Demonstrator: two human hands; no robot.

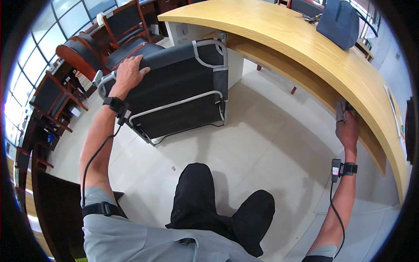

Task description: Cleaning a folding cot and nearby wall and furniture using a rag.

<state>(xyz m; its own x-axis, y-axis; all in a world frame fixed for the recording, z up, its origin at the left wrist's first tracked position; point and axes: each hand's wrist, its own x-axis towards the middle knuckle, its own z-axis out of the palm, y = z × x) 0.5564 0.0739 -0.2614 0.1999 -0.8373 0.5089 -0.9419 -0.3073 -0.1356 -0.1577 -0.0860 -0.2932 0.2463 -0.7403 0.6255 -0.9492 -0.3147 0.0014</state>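
My left hand point(128, 73) lies over the top edge of a folded cot point(173, 85) with black fabric and a grey tubular metal frame, thumb spread from the fingers. The cot stands upright on the floor, close to the left end of a curved wooden desk point(262, 23). On the right, my right hand point(347, 131) is closed around a bunched grey cloth point(341, 113). It reaches in under the desktop, at the lower wooden shelf point(307, 86). Part of the cloth and my fingertips are hidden beneath the desk's edge.
On the desktop sit a dark blue bag point(338, 24) and a bunch of keys point(307, 19). Wooden chairs with black padding point(126, 26) stand at the upper left. A dark panel point(59, 213) rises at lower left. Pale tiles cover the floor point(248, 131).
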